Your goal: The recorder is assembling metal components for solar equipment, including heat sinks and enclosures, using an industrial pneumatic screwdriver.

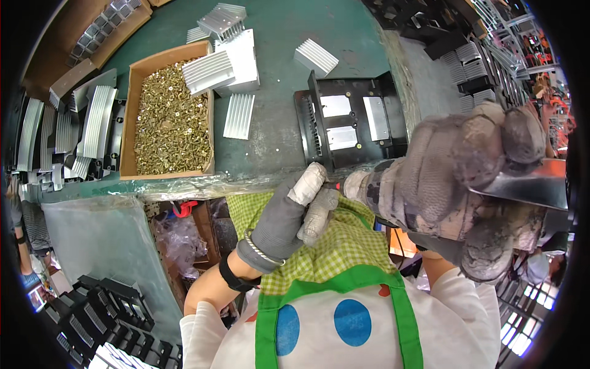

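My left hand (279,218), in a grey glove with pale-wrapped fingers, is closed in front of the bench edge. Whatever its fingers hold, if anything, is hidden. Beside its fingertips shows a small red tip (334,186). Large and close to the camera, my right hand (436,178) wears a soiled, worn glove with wrapped fingers. It is closed on a shiny metal piece (531,184) with a dark edge, whose kind I cannot make out. Just beyond both hands, a black housing (362,147) with silver plates lies on the green bench (276,114).
A cardboard box (125,144) full of small brass-coloured screws (169,123) stands at left. Finned silver heat sinks (238,117) lie near it, with another heat sink (316,56) farther right. More finned parts (95,123) stack at far left, and black parts (98,313) lower left.
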Demonstrator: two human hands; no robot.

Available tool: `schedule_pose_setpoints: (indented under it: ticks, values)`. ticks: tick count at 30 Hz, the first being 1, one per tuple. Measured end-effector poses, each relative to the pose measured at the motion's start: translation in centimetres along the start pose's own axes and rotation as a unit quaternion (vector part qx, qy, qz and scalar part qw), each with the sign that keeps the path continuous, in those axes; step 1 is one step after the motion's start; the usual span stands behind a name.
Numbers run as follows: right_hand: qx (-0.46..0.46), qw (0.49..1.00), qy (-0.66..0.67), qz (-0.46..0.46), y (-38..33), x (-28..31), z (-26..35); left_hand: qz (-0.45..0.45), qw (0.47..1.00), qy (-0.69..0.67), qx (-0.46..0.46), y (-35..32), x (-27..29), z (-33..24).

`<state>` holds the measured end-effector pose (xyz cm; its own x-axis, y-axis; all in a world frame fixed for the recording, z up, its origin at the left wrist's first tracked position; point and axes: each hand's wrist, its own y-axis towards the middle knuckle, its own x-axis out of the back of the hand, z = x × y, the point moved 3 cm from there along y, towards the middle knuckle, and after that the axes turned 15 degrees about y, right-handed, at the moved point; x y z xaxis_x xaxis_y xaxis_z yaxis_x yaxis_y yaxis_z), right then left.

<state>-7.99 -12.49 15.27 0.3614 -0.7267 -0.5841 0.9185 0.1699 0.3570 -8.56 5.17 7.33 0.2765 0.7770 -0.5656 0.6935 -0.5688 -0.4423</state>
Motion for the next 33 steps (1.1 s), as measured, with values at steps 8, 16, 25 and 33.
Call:
schedule_pose_setpoints:
  ticks: [8, 16, 25, 33]
  values:
    - [-0.012, 0.992, 0.078, -0.096, 7.7, 3.5, -2.9, -0.018, 0.999, -0.031, 0.029, -1.0, 0.5, -0.8]
    - [0.166, 0.958, -0.219, -0.082, 11.9, 3.4, -4.9, -0.095, 0.988, 0.041, -0.117, -2.6, 7.0, -3.7]
    - [0.114, 0.962, -0.21, -0.135, 12.6, 2.7, -6.1, -0.424, 0.412, 0.747, -0.305, -3.5, 11.7, -11.7]
    - [0.02, 1.0, -0.011, 0.014, 12.0, 3.9, 0.3, -0.424, 0.453, 0.686, -0.38, -2.0, 7.2, -11.0]
